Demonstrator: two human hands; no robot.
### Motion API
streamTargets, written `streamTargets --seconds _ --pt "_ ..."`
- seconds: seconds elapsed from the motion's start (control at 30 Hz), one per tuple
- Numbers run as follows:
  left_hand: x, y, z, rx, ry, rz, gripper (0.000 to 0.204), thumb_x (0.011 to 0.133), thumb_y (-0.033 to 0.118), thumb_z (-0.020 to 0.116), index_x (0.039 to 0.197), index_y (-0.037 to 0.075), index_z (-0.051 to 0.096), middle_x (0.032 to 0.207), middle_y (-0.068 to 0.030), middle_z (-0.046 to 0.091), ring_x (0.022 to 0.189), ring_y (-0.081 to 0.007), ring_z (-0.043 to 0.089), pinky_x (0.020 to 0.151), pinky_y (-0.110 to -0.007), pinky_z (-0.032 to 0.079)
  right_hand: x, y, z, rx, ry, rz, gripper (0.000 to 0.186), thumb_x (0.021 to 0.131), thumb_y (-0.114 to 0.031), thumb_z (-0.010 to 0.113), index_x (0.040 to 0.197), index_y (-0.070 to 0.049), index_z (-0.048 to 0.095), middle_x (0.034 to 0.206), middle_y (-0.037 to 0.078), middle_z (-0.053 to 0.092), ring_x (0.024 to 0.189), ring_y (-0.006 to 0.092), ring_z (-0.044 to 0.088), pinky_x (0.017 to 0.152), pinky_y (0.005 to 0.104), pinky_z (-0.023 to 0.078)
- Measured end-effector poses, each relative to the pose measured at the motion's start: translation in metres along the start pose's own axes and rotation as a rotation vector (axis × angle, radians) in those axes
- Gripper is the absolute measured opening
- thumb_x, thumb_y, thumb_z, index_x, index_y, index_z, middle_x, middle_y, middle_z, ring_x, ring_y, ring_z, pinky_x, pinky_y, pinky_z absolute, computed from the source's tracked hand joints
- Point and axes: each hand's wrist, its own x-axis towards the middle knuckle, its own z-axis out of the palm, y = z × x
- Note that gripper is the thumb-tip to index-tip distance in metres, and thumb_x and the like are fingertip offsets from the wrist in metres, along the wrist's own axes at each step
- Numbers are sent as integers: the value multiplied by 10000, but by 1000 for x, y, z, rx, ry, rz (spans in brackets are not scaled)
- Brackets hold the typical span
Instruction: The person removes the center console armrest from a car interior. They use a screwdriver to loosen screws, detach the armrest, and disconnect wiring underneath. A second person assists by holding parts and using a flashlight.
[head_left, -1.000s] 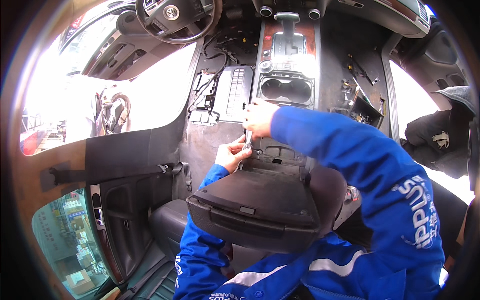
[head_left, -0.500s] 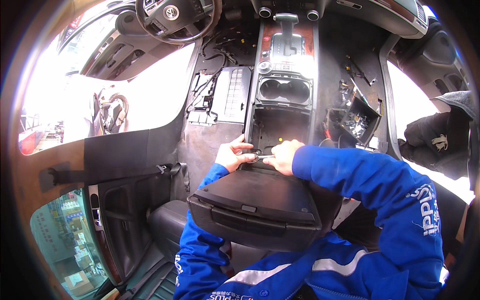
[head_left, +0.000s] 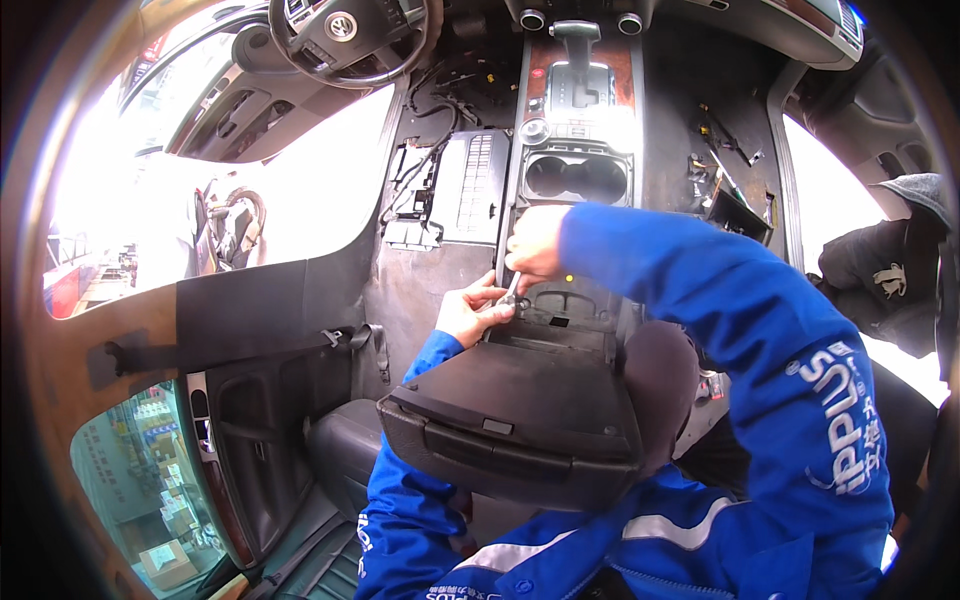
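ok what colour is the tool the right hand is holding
The tool is silver; it shows best in the head view, below the right hand.

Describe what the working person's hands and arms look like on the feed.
The left hand and right hand are both ungloved. The left sleeve and right sleeve are long, loose and bright blue, each with white lettering printed on it.

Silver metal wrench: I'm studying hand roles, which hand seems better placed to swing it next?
Right, probably: the right hand holds the wrench by its far end; the left hand is at its near end.
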Motion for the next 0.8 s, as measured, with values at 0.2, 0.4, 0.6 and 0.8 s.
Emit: streamTargets --seconds 0.2,0.4,0.6,0.8 --pt "1 3 1 82 -17 34 420 673 45 805 1068 -17 677 1442 -305 304 1239 -278 488 1000 -359 424 -50 -89 13 462 -69 656 448 938 -448 447 942 -72 690 902 165 680 856 338 655 766 418 513" --pt "0 3 2 -19 9 -27 356 733 1 750 1075 -45 661 1421 -277 358 1102 -225 590 899 -315 489 -31 -55 14 424 -156 544 463 846 -512 588 901 -63 688 830 158 675 806 331 665 724 429 529" --pt "0 1 1 -69 48 -103 349 741 20 757 1069 -52 662 1321 -247 501 950 -156 637 798 -276 510 39 13 -4 -90 65 2 352 753 -422 670 867 -89 674 977 54 629 1055 236 542 901 390 416" --pt "0 3 2 25 -40 -31 409 686 26 798 1063 -53 663 1456 -256 323 1063 -224 605 834 -301 520 -35 -21 10 69 224 157 424 814 -485 610 716 -73 596 673 104 596 660 289 615 617 423 479"
